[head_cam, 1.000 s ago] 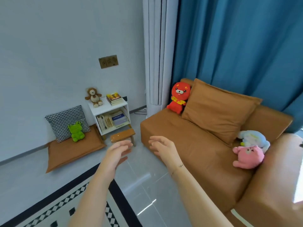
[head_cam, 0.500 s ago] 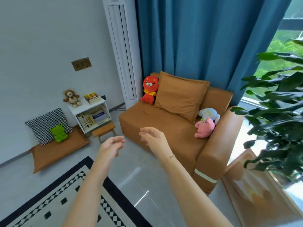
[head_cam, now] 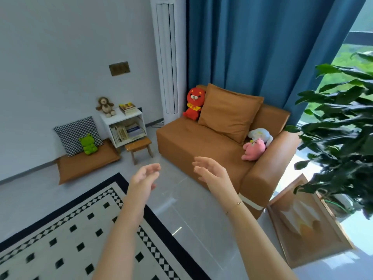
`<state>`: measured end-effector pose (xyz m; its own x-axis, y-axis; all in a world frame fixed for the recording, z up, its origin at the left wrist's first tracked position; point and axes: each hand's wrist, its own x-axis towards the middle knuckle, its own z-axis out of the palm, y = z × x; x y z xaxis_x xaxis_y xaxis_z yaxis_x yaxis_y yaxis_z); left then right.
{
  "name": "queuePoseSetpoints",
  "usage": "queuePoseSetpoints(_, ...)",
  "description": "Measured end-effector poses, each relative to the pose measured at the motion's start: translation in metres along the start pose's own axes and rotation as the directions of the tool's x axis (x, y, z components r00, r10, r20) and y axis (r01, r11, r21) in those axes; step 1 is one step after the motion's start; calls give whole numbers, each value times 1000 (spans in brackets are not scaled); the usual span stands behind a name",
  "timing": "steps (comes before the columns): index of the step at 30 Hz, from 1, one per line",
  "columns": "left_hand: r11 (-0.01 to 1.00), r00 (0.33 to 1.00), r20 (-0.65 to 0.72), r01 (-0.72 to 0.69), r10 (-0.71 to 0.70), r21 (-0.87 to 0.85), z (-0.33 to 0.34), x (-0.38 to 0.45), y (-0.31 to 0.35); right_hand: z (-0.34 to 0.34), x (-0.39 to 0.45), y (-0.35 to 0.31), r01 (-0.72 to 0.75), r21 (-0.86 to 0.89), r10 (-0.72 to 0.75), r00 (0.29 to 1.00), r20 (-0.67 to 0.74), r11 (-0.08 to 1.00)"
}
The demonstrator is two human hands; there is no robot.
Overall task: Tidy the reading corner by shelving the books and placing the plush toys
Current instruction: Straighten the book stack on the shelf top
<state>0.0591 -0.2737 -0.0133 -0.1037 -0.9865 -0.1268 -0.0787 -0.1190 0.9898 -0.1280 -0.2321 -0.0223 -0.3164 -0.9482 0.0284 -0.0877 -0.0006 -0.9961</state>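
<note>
Both arms are stretched out over the floor between the rug (head_cam: pixel 66 235) and the sofa (head_cam: pixel 203 146). The left hand (head_cam: pixel 144 177) and the right hand (head_cam: pixel 212 171) face each other, fingers loosely spread and lightly curved, holding nothing.

The plush toys are scattered. A pink plush (head_cam: pixel 254 149) lies slumped against the sofa's armrest, touching a white plush (head_cam: pixel 260 134) just behind it. A red plush (head_cam: pixel 193 104) sits upright at the far end of the sofa, beside the big cushion (head_cam: pixel 228 112). A green frog (head_cam: pixel 88 144) rests on the floor cushion (head_cam: pixel 86 164) against a checked pillow (head_cam: pixel 74 132), and a brown bear (head_cam: pixel 105 107) sits on top of the white shelf (head_cam: pixel 123 120) next to a small stack of books (head_cam: pixel 127 108). More books stand inside the shelf.

The toys look light and squashy, so I'd expect them to give under the fingers and not slip; a grip round the body should hold better than an ear or limb, which would let them dangle. The pink one is nearest the right hand. The stacked books look stiffer and heavier, probably best taken with both hands clamping the sides so the top one doesn't slide off.
</note>
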Motion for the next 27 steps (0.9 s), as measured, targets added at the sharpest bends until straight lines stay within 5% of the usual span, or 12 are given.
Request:
queuePoseSetpoints(12, 999, 998, -58, 2, -4, -35, 11, -5, 7, -13, 9, 4, -35, -6, 36, 998, 53, 999)
queuePoseSetpoints(27, 999, 993, -113, 27, -32, -42, 30, 147, 17, 14, 181, 12, -39, 11, 37, 985, 168, 999)
